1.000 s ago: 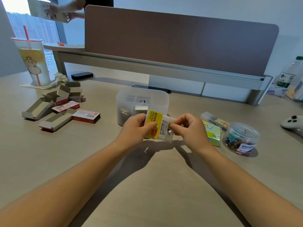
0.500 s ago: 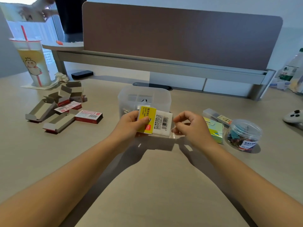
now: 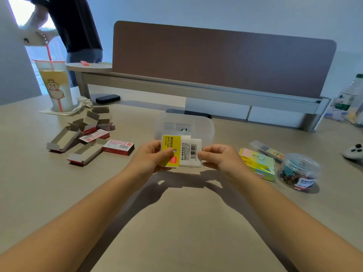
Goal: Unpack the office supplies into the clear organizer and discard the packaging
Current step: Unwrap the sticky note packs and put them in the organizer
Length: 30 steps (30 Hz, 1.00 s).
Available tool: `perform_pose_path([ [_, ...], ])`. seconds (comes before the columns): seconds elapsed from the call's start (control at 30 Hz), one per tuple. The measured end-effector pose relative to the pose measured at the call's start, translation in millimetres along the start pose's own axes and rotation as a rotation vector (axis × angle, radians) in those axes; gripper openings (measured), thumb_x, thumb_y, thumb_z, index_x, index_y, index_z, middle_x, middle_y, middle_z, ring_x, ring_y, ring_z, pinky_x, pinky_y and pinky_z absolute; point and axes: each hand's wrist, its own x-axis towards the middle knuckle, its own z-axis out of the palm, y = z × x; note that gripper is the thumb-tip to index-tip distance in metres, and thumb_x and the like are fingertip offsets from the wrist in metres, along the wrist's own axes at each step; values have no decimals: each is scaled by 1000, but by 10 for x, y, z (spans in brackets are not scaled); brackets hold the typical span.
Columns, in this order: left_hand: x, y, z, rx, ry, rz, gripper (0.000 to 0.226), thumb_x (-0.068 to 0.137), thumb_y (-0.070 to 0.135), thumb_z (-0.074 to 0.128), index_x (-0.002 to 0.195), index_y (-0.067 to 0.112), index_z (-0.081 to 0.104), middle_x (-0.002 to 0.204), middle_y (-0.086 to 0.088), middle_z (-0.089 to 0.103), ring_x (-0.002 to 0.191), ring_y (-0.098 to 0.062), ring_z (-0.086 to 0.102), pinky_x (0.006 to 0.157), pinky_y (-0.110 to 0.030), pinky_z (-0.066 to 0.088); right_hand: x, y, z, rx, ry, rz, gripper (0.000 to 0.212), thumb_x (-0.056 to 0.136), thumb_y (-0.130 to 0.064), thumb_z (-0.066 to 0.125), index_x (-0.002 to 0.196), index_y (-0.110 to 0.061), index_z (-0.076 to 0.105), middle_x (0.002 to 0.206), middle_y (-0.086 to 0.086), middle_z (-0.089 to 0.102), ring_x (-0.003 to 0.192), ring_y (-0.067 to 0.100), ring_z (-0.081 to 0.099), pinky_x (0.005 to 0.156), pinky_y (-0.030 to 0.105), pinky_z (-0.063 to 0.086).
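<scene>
I hold a small yellow-and-white index-tab packet [image 3: 181,151] flat above the desk, its barcode face up. My left hand [image 3: 152,159] grips its yellow end, thumb on top. My right hand [image 3: 220,158] pinches the white end by the barcode. Just behind the packet stands the clear organizer [image 3: 204,127] with a few dark items in its compartments. Right of my hands lie a pastel sticky-note block [image 3: 258,163], a slim clear case [image 3: 268,151] and a round clear tub of coloured binder clips [image 3: 299,171].
Several opened red-and-grey cardboard boxes [image 3: 78,140] and one closed red box [image 3: 118,147] lie at the left. A drink cup with a straw [image 3: 56,85], a black phone [image 3: 107,98], a white controller [image 3: 353,152] and a bottle [image 3: 347,97] ring the desk. A person stands at the back left.
The packet has turned from tilted to flat and level, and both hands now hold its two ends. The camera has tipped upward.
</scene>
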Motion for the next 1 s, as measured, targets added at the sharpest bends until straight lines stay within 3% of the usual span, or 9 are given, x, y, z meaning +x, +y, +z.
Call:
perform_pose_path([
  [0.27,41,-71,-73,35,93,-12,12,88,13,48,85,20,57,85,3,65,78,-11,63,59,-17,55,-30,7,-89,-11,93,35,13,85,-12,56,72,-15,60,77,-1,62,72,13,55,65,20,48],
  [0.4,43,-94,-99,88,137,0,12,88,13,48,84,20,57,83,2,64,76,-11,62,62,-20,54,-54,41,-104,-88,161,14,9,86,-13,55,82,-9,63,62,-2,58,46,6,43,41,13,39],
  [0.5,34,-107,-122,101,159,24,12,89,12,48,84,19,56,82,3,63,74,-10,62,58,-16,53,-64,60,-110,-24,161,42,11,89,-12,52,80,-12,59,48,1,54,34,4,43,36,15,39],
  [0.63,28,-108,-158,120,194,50,13,89,12,48,83,20,55,83,2,63,71,-7,63,55,-14,53,-72,52,-149,61,142,65,14,91,-15,46,80,-13,54,42,0,59,34,7,51,37,17,42],
  [0.7,21,-100,-164,122,214,60,11,89,11,48,86,16,57,84,0,63,62,-3,64,52,-12,53,-88,27,-177,103,121,44,13,91,-15,45,81,-12,53,50,2,64,37,8,55,40,18,46],
  [0.8,13,-86,-160,149,241,66,18,89,10,48,104,6,57,92,-5,62,69,-7,61,51,-10,51,-114,-11,-217,92,74,-46,9,88,-13,51,79,-13,53,69,6,67,48,8,63,52,21,54],
  [0.93,-2,-72,-148,160,245,66,15,89,10,48,102,8,55,91,-6,61,71,-10,60,49,-10,51,-154,-21,-227,-64,79,-165,11,81,-19,61,74,-16,53,72,4,64,57,10,64,57,19,54],
  [1.0,-7,-75,-143,160,232,62,12,89,10,48,99,10,54,89,-5,62,72,-10,61,50,-11,52,-166,-1,-225,-217,119,-218,15,79,-21,64,73,-19,50,72,3,60,65,16,62,60,25,55],
])
